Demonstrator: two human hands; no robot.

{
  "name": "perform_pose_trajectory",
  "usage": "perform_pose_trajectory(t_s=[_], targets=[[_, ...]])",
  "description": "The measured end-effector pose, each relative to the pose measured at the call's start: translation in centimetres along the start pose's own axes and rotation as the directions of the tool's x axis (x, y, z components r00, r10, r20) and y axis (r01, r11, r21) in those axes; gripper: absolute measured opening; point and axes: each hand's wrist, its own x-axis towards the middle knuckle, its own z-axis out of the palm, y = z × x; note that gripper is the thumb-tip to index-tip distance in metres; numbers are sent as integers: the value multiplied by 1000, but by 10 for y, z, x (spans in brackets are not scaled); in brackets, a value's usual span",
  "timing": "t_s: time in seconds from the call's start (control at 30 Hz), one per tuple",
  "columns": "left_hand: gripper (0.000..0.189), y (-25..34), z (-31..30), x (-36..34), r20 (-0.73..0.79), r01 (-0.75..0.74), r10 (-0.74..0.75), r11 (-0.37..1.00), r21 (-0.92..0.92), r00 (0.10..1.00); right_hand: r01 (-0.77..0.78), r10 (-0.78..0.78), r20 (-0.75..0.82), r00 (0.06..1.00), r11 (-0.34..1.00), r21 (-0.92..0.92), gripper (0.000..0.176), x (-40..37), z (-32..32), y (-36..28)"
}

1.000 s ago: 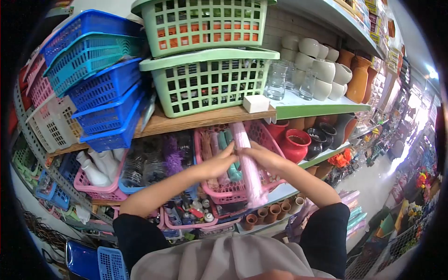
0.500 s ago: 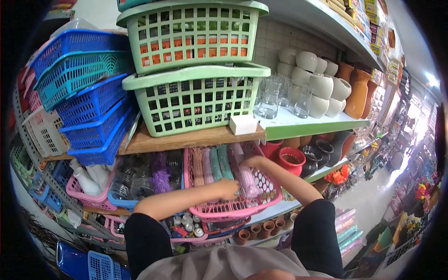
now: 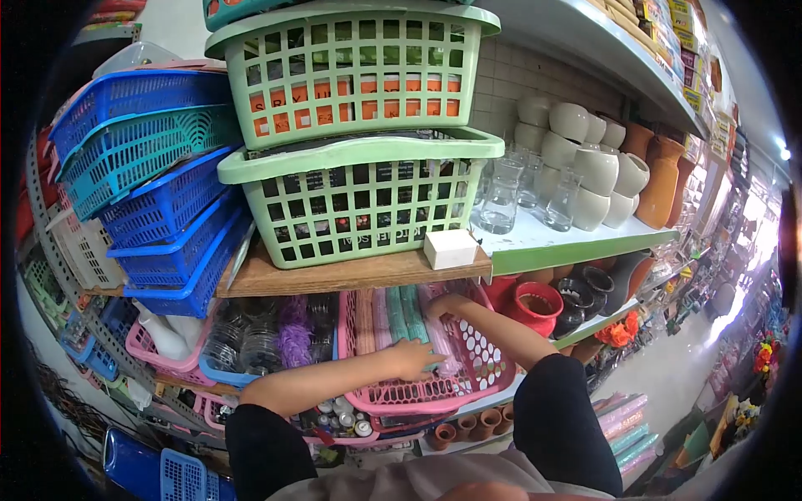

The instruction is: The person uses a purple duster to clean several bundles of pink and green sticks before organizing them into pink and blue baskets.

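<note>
A pink plastic basket (image 3: 486,361) stands on the lower shelf, filled with long wrapped rolls lying side by side: teal rolls (image 3: 403,311) and a pink roll (image 3: 440,341). My left hand (image 3: 413,359) lies on the near end of the pink roll, fingers curled over it. At the roll's far end, my right hand (image 3: 447,304) reaches in under the wooden shelf board (image 3: 334,275) and grips it. The roll rests flat inside the basket.
Two stacked green baskets (image 3: 359,200) and several blue baskets (image 3: 159,217) sit on the board above. A small white box (image 3: 449,248), glass vases (image 3: 501,202) and white pots (image 3: 595,160) stand to the right. A red pot (image 3: 536,306) sits beside the pink basket, with small clay pots (image 3: 469,424) below.
Both hands held the pink roll upright in front of the basket. They have since laid it flat among the other rolls and now rest on its two ends.
</note>
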Motion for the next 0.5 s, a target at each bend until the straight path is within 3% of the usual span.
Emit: perform_pose_trajectory(t_s=[0.07,0.13,0.2,0.23,0.4,0.43,0.47,0.5], targets=[[53,-2,2,4,136,-10,-9,990,139,991,125,-9,288,957,913,-389,43,-36,-19,-22],[53,-6,12,9,160,-2,-18,993,122,987,83,33,289,957,921,-380,43,-77,-24,-39],[53,-2,8,8,141,16,-34,992,127,989,1,3,146,989,1000,-25,44,-95,-22,-38],[56,-1,5,7,167,43,-60,993,107,984,75,-73,37,997,996,-39,64,-106,-20,-35],[58,19,-16,-25,54,53,-51,998,-36,997,226,-232,-7,973,940,256,46,-131,-43,-12],[57,30,-26,-35,23,53,-53,998,-40,998,626,-637,-73,768,769,-127,41,-116,-40,20],[56,41,-35,-46,-10,54,-55,997,-47,998,616,-626,-77,776,779,-119,41,-137,-42,27],[56,55,-44,-58,-3,40,-41,998,-52,999,594,-629,-246,738,778,-205,40,-182,-48,22]])
